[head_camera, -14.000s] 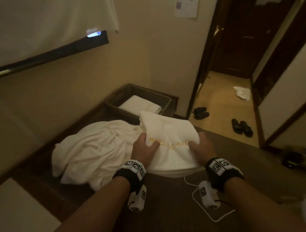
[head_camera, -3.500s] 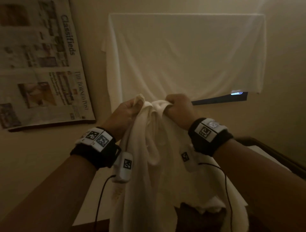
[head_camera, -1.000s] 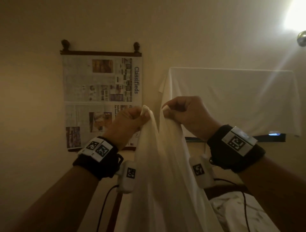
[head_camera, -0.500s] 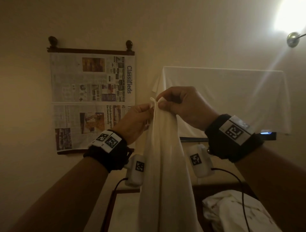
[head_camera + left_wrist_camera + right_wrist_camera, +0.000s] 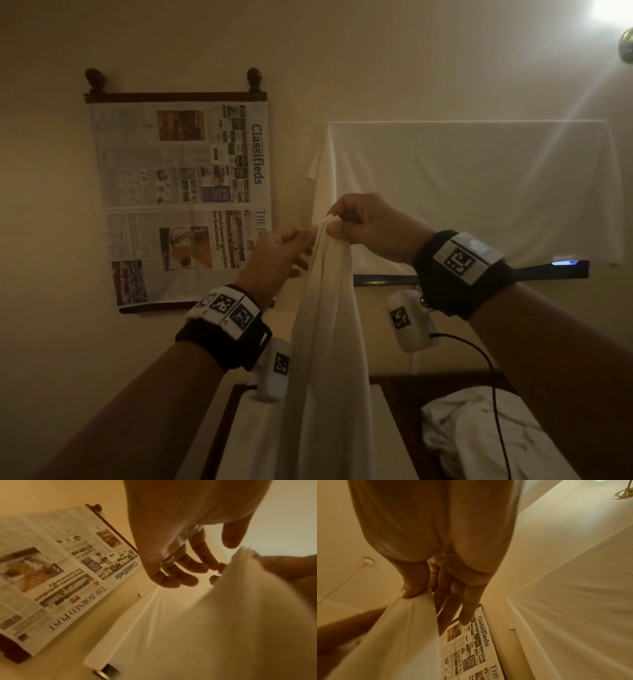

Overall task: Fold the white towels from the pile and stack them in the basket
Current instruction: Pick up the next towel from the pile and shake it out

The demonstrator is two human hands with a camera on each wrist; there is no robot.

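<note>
The room is dim and yellow-brown throughout. A wall lamp (image 5: 613,10) above and to the right of the hanging newspaper (image 5: 181,202) blows out to white and throws streaks of flare down across the white cloth on the wall (image 5: 479,192). The forearms nearest the head camera fall into deep shadow. Both wrist views are soft, perhaps from motion: the held towel (image 5: 248,615) smears, and straight wall lines bend toward the edges.

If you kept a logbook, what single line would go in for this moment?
right hand: pinches hanging towel at top | left hand: open beside it | pile: waits below
</note>
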